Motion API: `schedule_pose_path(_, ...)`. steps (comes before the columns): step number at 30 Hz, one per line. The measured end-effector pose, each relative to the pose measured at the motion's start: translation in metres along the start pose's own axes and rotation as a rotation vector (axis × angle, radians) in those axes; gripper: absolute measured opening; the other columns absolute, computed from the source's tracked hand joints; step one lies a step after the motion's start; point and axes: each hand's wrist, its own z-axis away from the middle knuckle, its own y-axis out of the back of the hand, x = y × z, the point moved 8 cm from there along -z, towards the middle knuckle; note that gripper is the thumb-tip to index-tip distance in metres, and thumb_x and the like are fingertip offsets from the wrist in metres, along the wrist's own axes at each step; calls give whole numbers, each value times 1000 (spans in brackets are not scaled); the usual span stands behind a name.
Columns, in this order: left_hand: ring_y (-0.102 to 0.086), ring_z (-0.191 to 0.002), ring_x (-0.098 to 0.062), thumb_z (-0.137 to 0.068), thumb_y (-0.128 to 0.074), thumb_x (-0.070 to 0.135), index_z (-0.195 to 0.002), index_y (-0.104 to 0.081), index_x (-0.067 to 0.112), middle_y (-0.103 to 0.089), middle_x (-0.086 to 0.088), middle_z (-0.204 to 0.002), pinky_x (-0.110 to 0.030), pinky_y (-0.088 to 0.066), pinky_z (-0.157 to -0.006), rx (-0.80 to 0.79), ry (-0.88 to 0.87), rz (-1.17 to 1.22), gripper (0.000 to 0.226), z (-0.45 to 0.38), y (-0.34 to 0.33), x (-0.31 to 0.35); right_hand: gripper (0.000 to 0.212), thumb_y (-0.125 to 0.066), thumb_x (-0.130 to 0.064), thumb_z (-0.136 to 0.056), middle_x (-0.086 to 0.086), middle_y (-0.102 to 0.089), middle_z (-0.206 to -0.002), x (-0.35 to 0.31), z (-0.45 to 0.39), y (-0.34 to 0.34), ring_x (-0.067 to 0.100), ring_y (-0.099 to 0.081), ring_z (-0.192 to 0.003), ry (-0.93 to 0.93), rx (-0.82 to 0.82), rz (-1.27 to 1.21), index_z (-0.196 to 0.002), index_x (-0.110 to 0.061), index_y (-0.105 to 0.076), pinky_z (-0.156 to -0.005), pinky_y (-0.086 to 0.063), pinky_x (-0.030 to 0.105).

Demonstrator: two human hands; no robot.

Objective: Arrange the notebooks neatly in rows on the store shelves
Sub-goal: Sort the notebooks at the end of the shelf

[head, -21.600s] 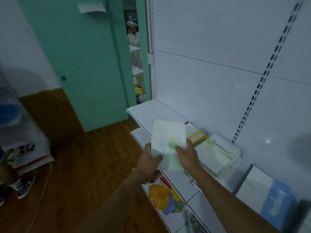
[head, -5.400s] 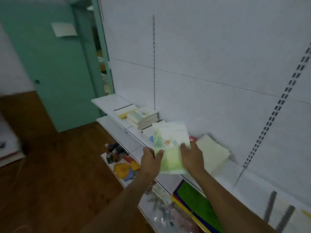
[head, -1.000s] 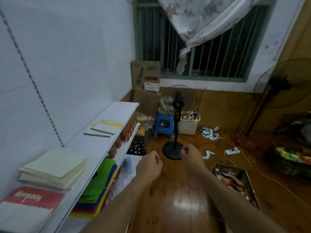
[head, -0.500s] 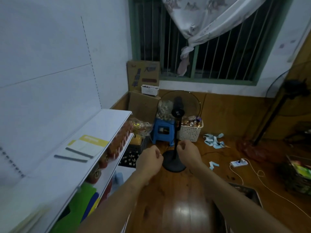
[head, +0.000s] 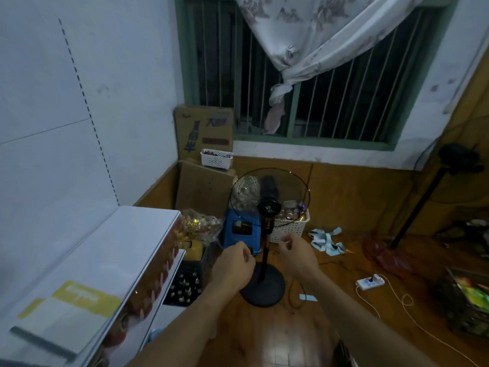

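A white notebook with a yellow band (head: 71,311) lies flat on the white top shelf (head: 113,250) at the lower left, its dark spine toward me. My left hand (head: 234,266) is held out in front of me over the floor, fingers curled into a fist, holding nothing. My right hand (head: 296,254) is beside it, a little apart, with loosely curled fingers and nothing in it. Both hands are to the right of the shelf end and touch nothing.
Red packets (head: 156,263) line the shelf below. A dark bottle crate (head: 185,284) stands at the shelf end. A black standing fan (head: 264,207) is straight ahead, with a blue stool (head: 240,231), white basket (head: 288,229) and cardboard boxes (head: 203,186) behind. A power strip (head: 370,282) and cable lie on the floor.
The view has moved further along the shelf toward the window; the notebook stacks have passed out of view. Both hands stay empty, held out in front.
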Motion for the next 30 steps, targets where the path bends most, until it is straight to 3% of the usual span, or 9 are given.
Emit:
schedule_pose_path(7, -58, -79, -13, -92, -52, 32, -89, -54, 25, -58, 6, -86, -38, -55, -73, 65, 145, 15, 8, -77, -10, -29, 21, -47, -29, -96, -2, -62, -92, -6, -111, -39, 11, -59, -73, 81, -124, 24, -113, -19, -54, -54, -42, 23)
schedule_pose_path(13, -57, -82, -14, -91, -52, 30, -87, -57, 20, -62, 2, -90, -32, -50, -72, 291, 379, -16, 12, -101, 49, -87, 15, -43, -32, -98, -2, -58, -83, -80, -170, -132, 14, -56, -65, 299, -358, 109, -104, -21, -50, -51, -44, 28)
schedule_pose_path(15, -57, -86, -16, -90, -51, 31, -88, -56, 21, -61, 2, -92, -30, -47, -72, 355, 498, -55, 11, -85, 71, -119, 13, -44, -31, -98, 0, -59, -82, -110, -164, -174, 15, -55, -63, 389, -471, 99, -104, -21, -49, -49, -38, 26)
schedule_pose_path(18, -58, -93, -23, -88, -50, 28, -94, -57, 18, -62, -3, -98, -31, -43, -72, 472, 703, -74, 14, -40, 100, -175, 15, -47, -30, -95, 5, -64, -89, -157, -134, -233, 22, -59, -76, 533, -591, 105, -102, -18, -53, -59, -40, 28)
schedule_pose_path(21, -58, -98, -24, -88, -49, 27, -103, -57, 18, -63, -4, -105, -31, -45, -78, 544, 873, -48, 19, 10, 123, -228, 19, -48, -28, -95, 4, -65, -92, -196, -88, -290, 19, -58, -77, 635, -767, 84, -107, -15, -56, -60, -40, 27)
schedule_pose_path(24, -55, -104, -25, -90, -49, 28, -112, -53, 16, -59, -5, -113, -34, -46, -82, 600, 1031, -47, 25, 56, 144, -274, 27, -49, -27, -95, 8, -66, -105, -221, -46, -343, 23, -60, -91, 679, -907, 100, -115, -11, -58, -75, -45, 29)
schedule_pose_path(30, -39, -123, -30, -90, -49, 33, -135, -32, 11, -42, -13, -132, -43, -43, -93, 629, 1413, -42, 53, 135, 160, -343, 40, -48, -29, -95, 9, -59, -126, -249, 15, -425, 24, -54, -118, 722, -1056, 235, -129, -9, -52, -94, -39, 27)
